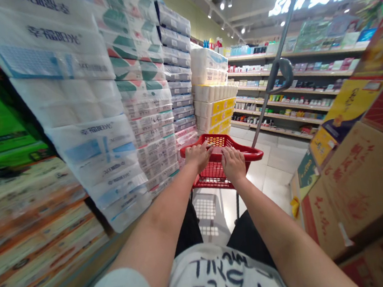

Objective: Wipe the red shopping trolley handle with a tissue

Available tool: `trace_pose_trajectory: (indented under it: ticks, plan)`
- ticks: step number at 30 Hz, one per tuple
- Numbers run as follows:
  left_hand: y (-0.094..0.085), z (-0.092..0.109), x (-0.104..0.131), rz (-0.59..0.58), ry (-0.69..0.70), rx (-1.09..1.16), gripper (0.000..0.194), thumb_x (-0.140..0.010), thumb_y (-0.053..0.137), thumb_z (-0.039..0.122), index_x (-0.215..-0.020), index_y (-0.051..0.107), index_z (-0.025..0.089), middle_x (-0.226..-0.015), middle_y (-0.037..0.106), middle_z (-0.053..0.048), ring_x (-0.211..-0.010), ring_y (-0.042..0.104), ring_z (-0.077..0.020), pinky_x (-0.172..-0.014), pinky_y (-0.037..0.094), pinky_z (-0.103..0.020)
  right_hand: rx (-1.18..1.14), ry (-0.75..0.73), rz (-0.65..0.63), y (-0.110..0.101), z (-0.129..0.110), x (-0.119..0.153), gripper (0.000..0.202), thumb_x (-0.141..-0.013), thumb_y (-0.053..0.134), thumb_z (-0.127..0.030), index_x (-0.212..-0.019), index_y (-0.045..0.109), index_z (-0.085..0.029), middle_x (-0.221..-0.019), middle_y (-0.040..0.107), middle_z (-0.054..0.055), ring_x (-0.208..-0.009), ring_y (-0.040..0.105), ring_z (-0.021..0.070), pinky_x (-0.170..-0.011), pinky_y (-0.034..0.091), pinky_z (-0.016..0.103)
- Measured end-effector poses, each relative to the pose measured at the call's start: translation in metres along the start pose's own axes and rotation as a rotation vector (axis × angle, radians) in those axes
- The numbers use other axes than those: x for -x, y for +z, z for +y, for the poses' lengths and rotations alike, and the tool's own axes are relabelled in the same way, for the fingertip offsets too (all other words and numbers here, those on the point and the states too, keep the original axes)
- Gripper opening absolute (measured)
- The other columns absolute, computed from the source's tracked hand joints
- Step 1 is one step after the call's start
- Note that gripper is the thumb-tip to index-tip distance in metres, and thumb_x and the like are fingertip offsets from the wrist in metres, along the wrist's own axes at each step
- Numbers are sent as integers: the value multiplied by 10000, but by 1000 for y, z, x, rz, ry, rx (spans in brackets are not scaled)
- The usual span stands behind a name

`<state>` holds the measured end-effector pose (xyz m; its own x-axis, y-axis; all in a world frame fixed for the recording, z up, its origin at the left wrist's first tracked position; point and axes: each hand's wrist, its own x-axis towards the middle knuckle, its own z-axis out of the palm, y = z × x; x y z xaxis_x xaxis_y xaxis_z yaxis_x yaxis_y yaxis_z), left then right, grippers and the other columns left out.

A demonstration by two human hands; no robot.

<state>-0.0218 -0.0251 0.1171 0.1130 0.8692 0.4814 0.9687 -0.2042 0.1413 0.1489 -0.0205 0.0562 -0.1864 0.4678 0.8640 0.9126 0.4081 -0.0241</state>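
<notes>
A red plastic shopping cart (254, 154) stands straight in front of me. My left hand (197, 156) is wrapped over the left part of its handle, with the thumb pointing inward. My right hand (233, 161) grips the same handle a little to the right, fingers curled over the top. Between the two hands a short stretch of handle shows. Through the perforated red basket no goods can be made out. The undersides of my fingers are hidden.
Tall stacks of wrapped tissue packs (94, 128) line the left side. Cardboard boxes (361, 177) are piled close on the right. A grey metal pole (268, 86) rises beyond the cart's right side. Stocked shelves (295, 73) stand behind, across a tiled floor (275, 165).
</notes>
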Motion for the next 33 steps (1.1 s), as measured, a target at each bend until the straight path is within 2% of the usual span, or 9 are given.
trace_pose_trajectory:
  ticks: [3,6,10,12,16,20,27,30,33]
  plan:
    - [-3,-1,-1,-28,12,0,650,-942,206,615,-1401,430,214,-1167,647,-146,-1073,566,-317,-940,313,-468,-1,-10,2,-2,-1,1,349,-987,405,-266,-1289,557,-180,-1314,582,95,-1263,457,247,-1092,242,430]
    - [2,-7,7,23,103,23,609,-938,264,610,-1409,414,254,-1170,636,-117,-1089,544,-299,-961,299,-458,-2,0,-8,-3,-1,1,346,-983,415,-264,-1288,553,-176,-1320,579,89,-1266,451,247,-1087,235,424]
    - [14,-13,20,104,208,53,560,-938,352,563,-1415,391,272,-1286,565,-92,-1163,482,-269,-993,290,-427,6,9,-7,-5,2,1,342,-982,414,-261,-1280,558,-176,-1315,581,95,-1265,448,248,-1081,237,420]
    - [16,-11,19,109,168,43,540,-953,306,552,-1400,403,266,-1270,570,-92,-1154,484,-266,-983,302,-427,11,-1,1,-6,3,2,343,-979,418,-259,-1282,557,-176,-1311,582,100,-1260,454,245,-1078,239,419]
    - [10,-1,4,29,42,11,564,-955,174,590,-1335,457,284,-1139,623,-89,-1067,539,-267,-926,341,-429,28,-8,25,-8,4,3,332,-972,433,-258,-1262,572,-177,-1300,593,92,-1247,473,246,-1066,255,416]
    - [5,2,-5,-26,33,-8,581,-954,144,590,-1244,539,277,-1109,637,-97,-1037,560,-276,-907,345,-438,42,-11,29,-9,5,6,328,-967,442,-261,-1258,572,-187,-1302,592,87,-1248,475,253,-1058,269,423]
    - [19,-9,20,127,228,52,503,-953,297,564,-1333,467,282,-1261,578,-60,-1170,470,-246,-1002,289,-421,67,-14,58,-10,7,9,321,-960,452,-261,-1249,569,-188,-1291,598,85,-1237,482,260,-1048,272,429]
    - [22,-6,22,173,196,39,514,-955,287,565,-1305,484,245,-1237,586,-76,-1164,466,-245,-1001,289,-419,79,-14,65,-11,8,10,310,-962,455,-265,-1236,577,-190,-1279,608,79,-1217,495,262,-1030,275,423]
    - [19,4,11,140,109,-3,538,-962,211,570,-1167,567,222,-1123,629,-88,-1059,522,-255,-935,325,-431,81,-11,69,-13,9,10,309,-957,465,-259,-1236,579,-191,-1281,605,81,-1220,491,261,-1024,275,421]
